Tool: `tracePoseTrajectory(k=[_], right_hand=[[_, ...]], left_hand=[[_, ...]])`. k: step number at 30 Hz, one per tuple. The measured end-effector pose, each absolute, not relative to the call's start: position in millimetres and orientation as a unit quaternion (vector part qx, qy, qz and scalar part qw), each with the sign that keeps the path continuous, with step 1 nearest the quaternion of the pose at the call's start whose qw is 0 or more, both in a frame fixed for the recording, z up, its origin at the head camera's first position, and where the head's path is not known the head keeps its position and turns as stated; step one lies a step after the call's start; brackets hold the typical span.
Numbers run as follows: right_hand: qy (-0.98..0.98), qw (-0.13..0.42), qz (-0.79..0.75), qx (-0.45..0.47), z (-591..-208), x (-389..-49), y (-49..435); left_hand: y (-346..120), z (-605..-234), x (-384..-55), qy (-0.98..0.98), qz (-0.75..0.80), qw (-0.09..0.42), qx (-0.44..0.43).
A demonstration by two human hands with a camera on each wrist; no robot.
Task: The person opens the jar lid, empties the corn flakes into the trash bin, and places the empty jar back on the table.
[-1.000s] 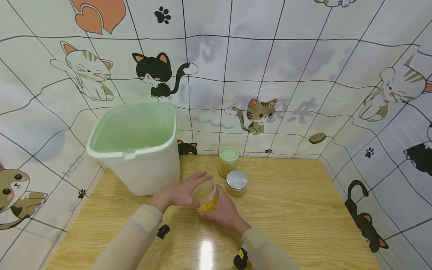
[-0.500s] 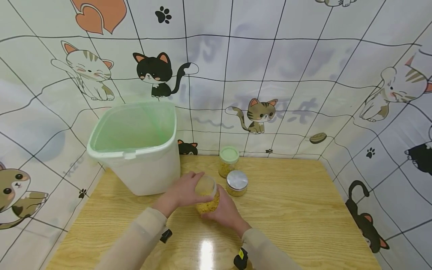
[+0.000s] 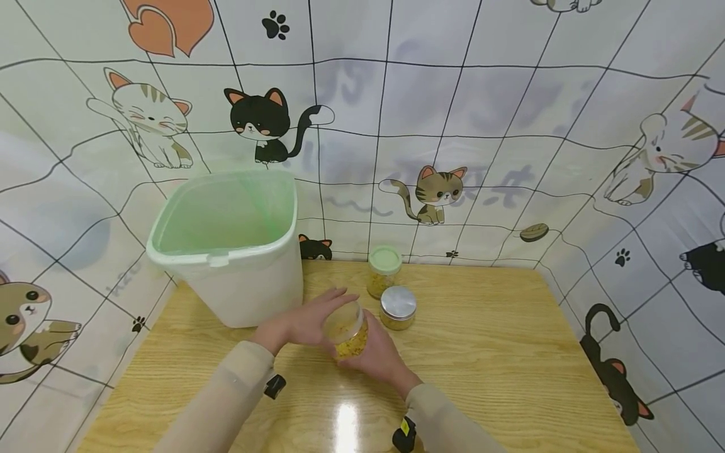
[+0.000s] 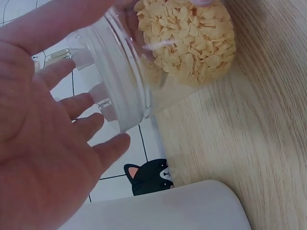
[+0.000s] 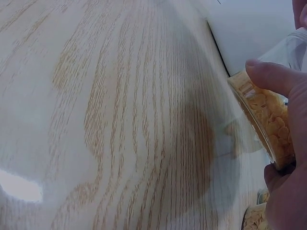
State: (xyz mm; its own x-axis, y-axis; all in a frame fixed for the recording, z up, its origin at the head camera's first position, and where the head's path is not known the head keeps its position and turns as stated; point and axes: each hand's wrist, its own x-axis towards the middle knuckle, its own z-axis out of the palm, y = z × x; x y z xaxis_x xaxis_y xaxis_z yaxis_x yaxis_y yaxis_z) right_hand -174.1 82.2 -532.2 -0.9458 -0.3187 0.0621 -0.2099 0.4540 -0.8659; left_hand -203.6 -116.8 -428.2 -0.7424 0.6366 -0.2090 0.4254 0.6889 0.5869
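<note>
A: Status of the jar in hand?

B: Clear jar (image 3: pixel 352 343) was held tilted over the wooden table (image 3: pixel 498 358), between both hands, right of the white bin (image 3: pixel 249 292). Body was gripped by the right hand (image 3: pixel 381 357), thumb and fingers curled round it near the base.

A: Left hand?

B: Left hand (image 3: pixel 300 322) was held loosely open, fingers spread and slightly bent around the translucent mouth end (image 4: pixel 122 72). Whether the rim was touched by every finger couldn't be told. Same for whether a lid was fitted there.

A: Contents?

B: Pale yellow flakes (image 4: pixel 189 43). They were settled toward the base; the mouth end was left clear of them.

A: Other containers?

B: Two smaller jars were stood upright beyond the right hand. Green-lidded jar (image 3: pixel 384 272) was set at the back, silver-lidded jar (image 3: pixel 398 307) just in front. Both were capped, with yellow contents seen through the sides. Bin was left uncovered, its pale green inner wall exposed.
</note>
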Motion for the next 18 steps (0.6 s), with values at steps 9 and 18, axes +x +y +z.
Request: tracePoseTrajectory(k=[9, 18], right_hand=[[0.851, 0.063, -0.499, -0.153, -536.7, -174.6, 82.8], [0.851, 0.063, -0.497, -0.157, -535.0, -174.6, 81.4]], left_hand=[[-115.9, -426.7, -202.9, 0.914, 0.242, 0.168, 0.279], [-107.1, -429.6, -199.4, 0.957, 0.18, 0.12, 0.191]])
